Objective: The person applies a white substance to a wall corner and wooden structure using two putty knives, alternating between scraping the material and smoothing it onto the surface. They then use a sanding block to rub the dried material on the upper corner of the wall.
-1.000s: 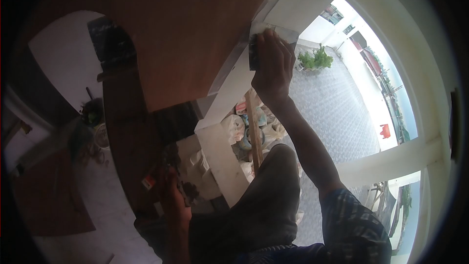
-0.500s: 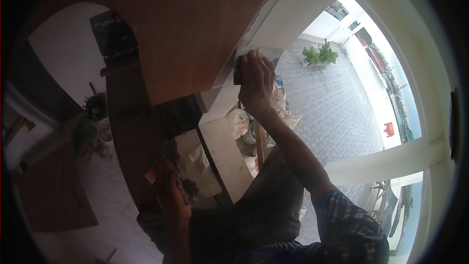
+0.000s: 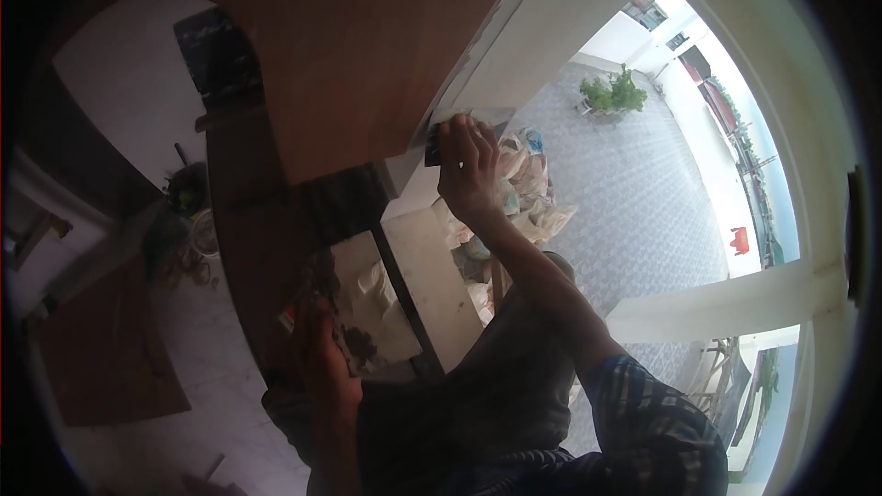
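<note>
My right hand (image 3: 470, 165) is closed on a dark flat scraper (image 3: 432, 149), which lies against the pale wall edge (image 3: 496, 64) beside the brown wooden panel (image 3: 358, 64). Lower down on the left, my left hand (image 3: 322, 354) is closed round something with an orange and white part (image 3: 288, 318); shadow hides most of it. Next to that hand lies a pale sheet with dark stains (image 3: 372, 298), over a dark ledge.
Crumpled plastic bags (image 3: 528, 179) lie below my right hand. A green plant (image 3: 614, 94) stands on the paved yard. A brown board (image 3: 110, 349) rests on the floor at left, near a pale round container (image 3: 204, 231).
My right hand and the scraper have moved slightly down and left along the wall edge. The view has shifted a little. My left hand stays beside the stained sheet.
</note>
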